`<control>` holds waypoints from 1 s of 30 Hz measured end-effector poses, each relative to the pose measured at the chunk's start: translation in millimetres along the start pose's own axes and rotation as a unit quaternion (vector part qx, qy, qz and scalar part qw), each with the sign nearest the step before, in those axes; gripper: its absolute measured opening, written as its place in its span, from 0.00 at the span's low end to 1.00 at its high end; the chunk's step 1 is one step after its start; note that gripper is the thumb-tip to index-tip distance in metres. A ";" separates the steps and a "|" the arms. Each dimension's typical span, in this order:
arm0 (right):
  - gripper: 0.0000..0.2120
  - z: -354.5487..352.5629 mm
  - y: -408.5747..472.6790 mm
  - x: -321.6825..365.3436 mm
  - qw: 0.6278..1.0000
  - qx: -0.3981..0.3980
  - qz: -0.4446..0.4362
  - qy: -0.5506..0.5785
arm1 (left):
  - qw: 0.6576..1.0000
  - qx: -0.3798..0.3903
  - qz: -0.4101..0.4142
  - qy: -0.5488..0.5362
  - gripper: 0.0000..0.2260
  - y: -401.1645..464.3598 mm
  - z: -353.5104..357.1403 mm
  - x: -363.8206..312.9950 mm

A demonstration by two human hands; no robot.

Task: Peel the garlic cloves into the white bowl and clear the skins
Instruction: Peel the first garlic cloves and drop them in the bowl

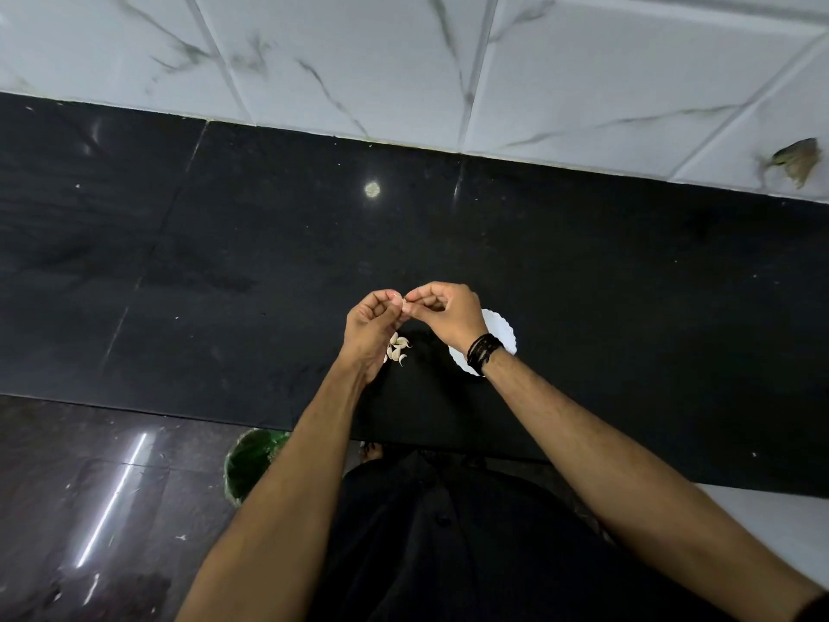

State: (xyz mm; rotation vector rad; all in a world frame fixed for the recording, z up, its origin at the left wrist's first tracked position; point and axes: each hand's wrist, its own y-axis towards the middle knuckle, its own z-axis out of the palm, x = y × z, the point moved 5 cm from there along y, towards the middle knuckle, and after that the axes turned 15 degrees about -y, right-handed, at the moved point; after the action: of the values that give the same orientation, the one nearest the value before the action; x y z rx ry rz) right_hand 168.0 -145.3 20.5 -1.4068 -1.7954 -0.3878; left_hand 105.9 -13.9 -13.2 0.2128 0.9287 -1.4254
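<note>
The fingertips of both hands meet above the counter, pinched together on something tiny that is almost wholly hidden; it cannot be told for certain that it is a clove. The left hand (pixel 368 327) has its thumb and forefinger closed at the meeting point, the other fingers curled in toward the palm. The right hand (pixel 442 312) pinches from the other side in the same way, its remaining fingers bent over. A dark band (pixel 482 352) wraps the right wrist.

Below the left hand, partly covered by it, a small heap of cloves (pixel 398 348) lies on the black counter (pixel 224 271), near the front edge and about midway along it. Just beside the heap, toward the right, stands the white bowl (pixel 504 336) with a scalloped rim, half hidden under the right wrist; what it holds cannot be seen.

The counter's back edge meets a wall (pixel 403 60) of white veined tiles. Past the front edge, down on the dark floor (pixel 89 509), a green bin (pixel 251 460) shows beside the left forearm
</note>
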 end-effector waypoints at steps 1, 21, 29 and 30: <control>0.07 -0.6 0.1 -0.1 1.000 -0.007 -0.002 -0.005 | 1.000 0.002 0.000 0.002 0.06 -0.5 0.0 -0.7; 0.03 11.1 -13.2 2.8 0.988 -0.036 -0.024 -0.146 | 0.995 -0.098 0.026 0.004 0.04 -11.4 -3.6 13.2; 0.02 -0.1 -19.7 2.6 0.992 -0.087 -0.026 -0.089 | 0.993 -0.117 0.003 0.001 0.05 -11.5 -2.4 13.7; 0.02 -0.3 -19.9 3.5 0.991 -0.089 -0.033 -0.097 | 0.993 -0.115 -0.002 -0.002 0.06 -11.7 -1.7 13.4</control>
State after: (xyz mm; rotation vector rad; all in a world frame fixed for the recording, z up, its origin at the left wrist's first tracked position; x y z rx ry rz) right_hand 149.7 -149.8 27.8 -1.5567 -2.0085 -0.4692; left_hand 93.0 -25.1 -18.5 0.0350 1.0812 -1.3089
